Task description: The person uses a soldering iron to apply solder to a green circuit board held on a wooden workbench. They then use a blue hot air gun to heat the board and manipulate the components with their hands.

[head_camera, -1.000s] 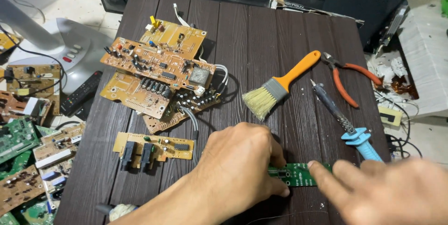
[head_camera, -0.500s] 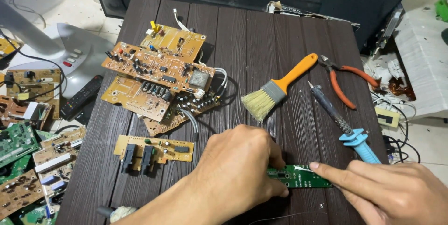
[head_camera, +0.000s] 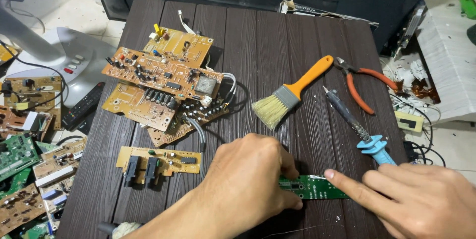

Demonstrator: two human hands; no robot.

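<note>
Near the worktop's (head_camera: 258,45) front edge, left hand (head_camera: 248,179) grips a narrow green circuit board (head_camera: 315,188); right hand's (head_camera: 421,199) extended forefinger touches it.

Lighting was pretty even and soft, decently bright, looked like it came from overhead. Shadows stayed short: a soft one under the orange-handled paintbrush (head_camera: 290,94), a darker patch beneath the left hand (head_camera: 248,179) toward 6 o'clock. The dark ribbed wooden table (head_camera: 277,40) showed a mild sheen near 12 o'clock, no harsh glare. Focus was sharp in the middle; the right hand (head_camera: 416,199) at 4 o'clock was slightly soft, and edges bowed a little.
</note>
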